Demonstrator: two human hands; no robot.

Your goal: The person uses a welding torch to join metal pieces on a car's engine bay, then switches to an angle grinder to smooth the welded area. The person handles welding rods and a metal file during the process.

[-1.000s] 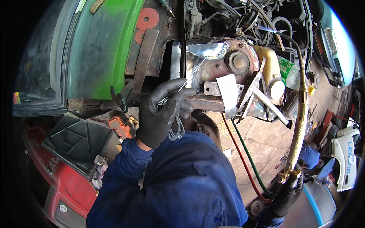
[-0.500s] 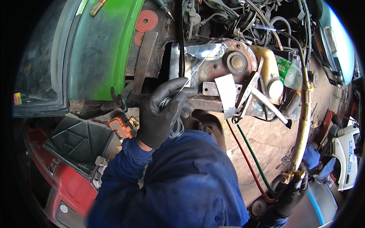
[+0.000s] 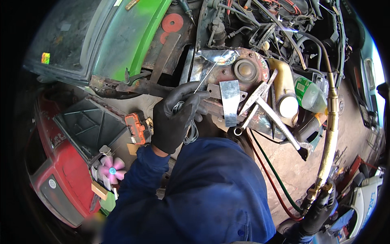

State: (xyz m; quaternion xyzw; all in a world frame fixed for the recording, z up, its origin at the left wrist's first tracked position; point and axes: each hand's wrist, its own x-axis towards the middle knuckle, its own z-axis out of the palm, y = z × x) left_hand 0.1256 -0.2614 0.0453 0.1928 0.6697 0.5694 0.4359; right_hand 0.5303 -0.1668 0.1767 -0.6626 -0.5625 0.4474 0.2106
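My left hand (image 3: pixel 174 116), in a black glove, is closed on a coil of thin wire (image 3: pixel 191 133). One straight end of the wire runs up from the fingers toward shiny bare sheet metal (image 3: pixel 209 61) on the car body. At the lower right my right hand (image 3: pixel 321 209), also gloved, grips the valve end of a brass gas torch (image 3: pixel 333 134). The torch's dark bent neck reaches up and left over the engine bay, with a small bluish flame at its tip. A bare metal strip (image 3: pixel 230 103) and a chipping hammer (image 3: pixel 266 105) lie beside the round strut mount (image 3: pixel 245 71).
A yellowish fluid tank (image 3: pixel 281 75) and a green-labelled plastic bottle (image 3: pixel 310 94) stand right of the mount. Red and green hoses (image 3: pixel 278 183) hang from the torch toward the floor. Behind on the left are a red car part (image 3: pixel 69 171) and an orange toolbox (image 3: pixel 136 128).
The view has shifted and tilted, bringing a pink fan into sight at lower left. Both hands keep their hold on the wire and the torch.
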